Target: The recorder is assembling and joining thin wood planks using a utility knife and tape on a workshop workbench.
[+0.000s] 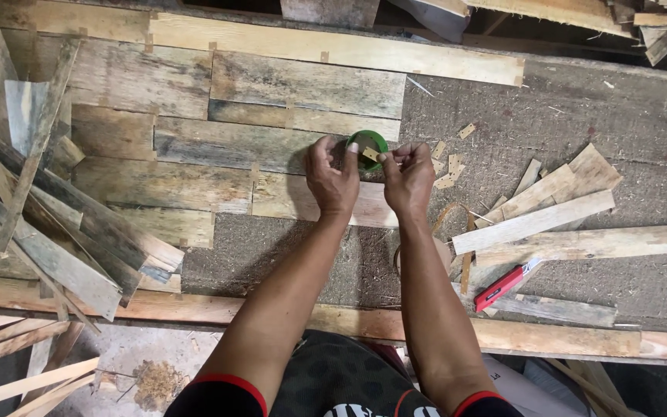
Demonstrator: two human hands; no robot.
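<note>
I read this as a rough woodworking shop. Weathered veneer sheets (233,147) are laid edge to edge over a fibrous workbench (580,123). Loose offcut strips (534,220) lie to one side, stacked scrap boards (63,232) to the other, wood chips (448,166) scattered between.

Rough weathered wood planks (194,185); perhaps-plastic roll (370,143).

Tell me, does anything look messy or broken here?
Yes. Small tape scraps lie scattered on the table beside the right hand, and grey boards sit in a crooked heap on the left. Both hands hold a green tape roll.
</note>
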